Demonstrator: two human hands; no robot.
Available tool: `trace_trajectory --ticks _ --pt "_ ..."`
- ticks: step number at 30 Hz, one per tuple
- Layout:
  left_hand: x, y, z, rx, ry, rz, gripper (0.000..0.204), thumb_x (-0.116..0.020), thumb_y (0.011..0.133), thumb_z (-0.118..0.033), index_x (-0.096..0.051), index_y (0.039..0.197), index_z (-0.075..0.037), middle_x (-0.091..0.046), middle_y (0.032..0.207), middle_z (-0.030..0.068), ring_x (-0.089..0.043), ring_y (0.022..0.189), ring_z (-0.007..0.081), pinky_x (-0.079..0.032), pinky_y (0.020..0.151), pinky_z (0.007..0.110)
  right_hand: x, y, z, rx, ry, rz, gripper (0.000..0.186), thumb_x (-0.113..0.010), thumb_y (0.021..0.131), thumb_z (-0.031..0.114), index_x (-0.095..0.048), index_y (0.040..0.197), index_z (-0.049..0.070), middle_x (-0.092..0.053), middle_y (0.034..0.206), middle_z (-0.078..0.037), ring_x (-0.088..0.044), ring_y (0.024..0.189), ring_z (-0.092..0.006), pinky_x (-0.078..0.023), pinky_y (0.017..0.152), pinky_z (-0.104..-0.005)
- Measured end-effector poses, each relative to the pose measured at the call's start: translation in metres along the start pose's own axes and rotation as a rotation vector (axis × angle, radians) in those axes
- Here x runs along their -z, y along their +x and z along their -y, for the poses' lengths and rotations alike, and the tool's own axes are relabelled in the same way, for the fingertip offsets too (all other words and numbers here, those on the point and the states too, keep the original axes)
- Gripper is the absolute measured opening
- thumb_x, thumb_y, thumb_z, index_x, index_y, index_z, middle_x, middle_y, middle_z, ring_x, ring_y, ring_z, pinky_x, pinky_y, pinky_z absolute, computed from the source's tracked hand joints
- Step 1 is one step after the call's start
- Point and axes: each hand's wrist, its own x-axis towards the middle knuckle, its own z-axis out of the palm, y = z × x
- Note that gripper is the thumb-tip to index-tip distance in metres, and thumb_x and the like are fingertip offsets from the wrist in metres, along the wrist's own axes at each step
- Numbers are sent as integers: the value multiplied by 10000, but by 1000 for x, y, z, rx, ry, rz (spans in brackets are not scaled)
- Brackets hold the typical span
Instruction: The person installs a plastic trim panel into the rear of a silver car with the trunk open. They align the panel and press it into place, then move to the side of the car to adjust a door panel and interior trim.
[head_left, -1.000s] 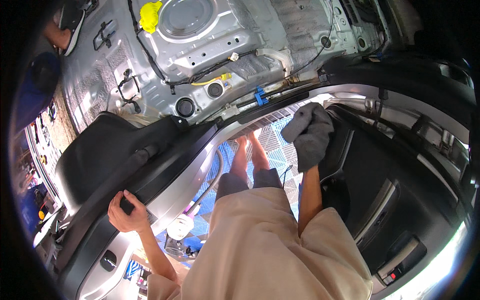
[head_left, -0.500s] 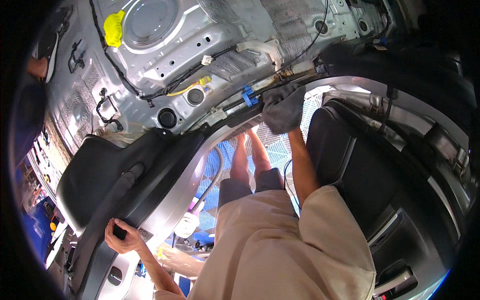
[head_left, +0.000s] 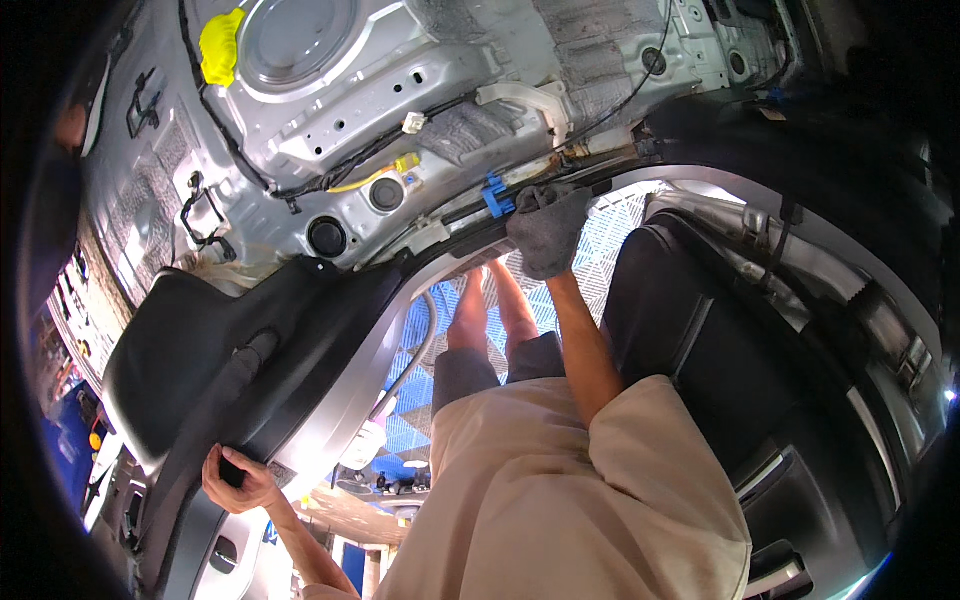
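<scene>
My right hand (head_left: 548, 245) is bunched inside a dark grey cloth (head_left: 562, 228), which hides its fingers. It presses near the door sill (head_left: 470, 240) of a stripped car, close to a blue clip (head_left: 497, 195). My left hand (head_left: 238, 482) is at the lower left, its fingers curled around the edge of a black pillar trim (head_left: 200, 500). A black seat belt (head_left: 215, 400) runs along this trim, above the hand.
Bare silver floor metal (head_left: 300, 150) carries a black wiring harness (head_left: 330, 180), a yellow connector (head_left: 405, 163) and a crumpled yellow lump (head_left: 220, 48). An open door with a black panel (head_left: 690, 350) stands at right. Another person's arm (head_left: 72, 130) shows at far left.
My right hand has moved slightly left along the sill with the grey cloth, which now looks more bunched. My left hand stays at the pillar trim. The view has shifted a little.
</scene>
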Motion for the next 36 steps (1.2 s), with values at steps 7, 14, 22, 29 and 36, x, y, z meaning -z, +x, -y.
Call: trace_trajectory --ticks 7,14,22,29,36 --pt "1 -1 1 -6 27 5 185 -748 980 -194 -792 933 -20 -792 906 82 -748 828 259 -574 756 382 29 52 63 149 -189 -51 325 -578 1039 246 -667 1262 27 -704 1204 -145 -691 1100 -285 -567 965 -442" --pt "-1 -2 3 -13 11 -13 198 -744 979 -203 -780 914 -20 -789 897 85 -745 832 263 -568 776 392 38 108 102 293 -492 -128 330 -577 1043 248 -658 1275 28 -698 1211 -144 -687 1100 -282 -567 970 -437" --pt "0 -1 0 -5 -4 -6 156 -739 961 -150 -778 912 -7 -792 898 86 -742 832 264 -576 788 385 26 45 45 238 -369 -117 336 -575 1048 251 -648 1289 29 -692 1219 -143 -684 1100 -279 -565 976 -431" --pt "-1 -3 1 26 -12 -9 151 -754 947 -150 -782 910 -5 -792 889 85 -742 837 257 -579 801 378 8 -18 -7 83 -162 -80 341 -574 1053 254 -639 1302 30 -686 1226 -142 -680 1100 -276 -565 981 -426" --pt "0 -2 -2 53 21 -8 139 -769 937 -159 -777 887 -29 -788 883 60 -735 847 243 -574 819 372 -9 -60 -50 -82 -3 -39 347 -572 1057 256 -630 1314 31 -680 1232 -141 -677 1100 -273 -564 987 -421"
